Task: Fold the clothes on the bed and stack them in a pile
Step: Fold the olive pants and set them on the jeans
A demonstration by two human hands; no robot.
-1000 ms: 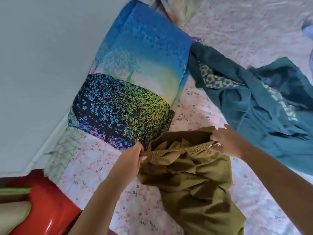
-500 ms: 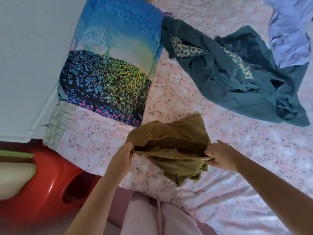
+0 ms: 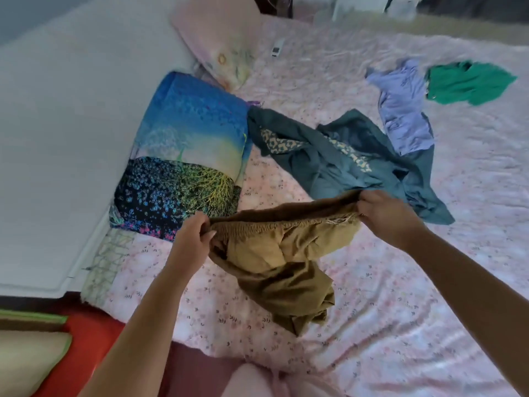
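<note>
Gripping olive garment (image 3: 274,262) at its waistband, left hand (image 3: 190,239) and right hand (image 3: 386,214)

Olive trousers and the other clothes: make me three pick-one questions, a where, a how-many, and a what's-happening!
1. Where is the green garment? A) beside the lavender garment B) on the floor C) in a hand
2. How many unheld clothes lie on the bed? A) one B) three C) six
3. The olive trousers are: A) folded flat B) gripped by both hands C) untouched
1 A: they lie side by side.
2 B: green, lavender, and the dark teal garment.
3 B: left hand and right hand grip the waistband.
</note>
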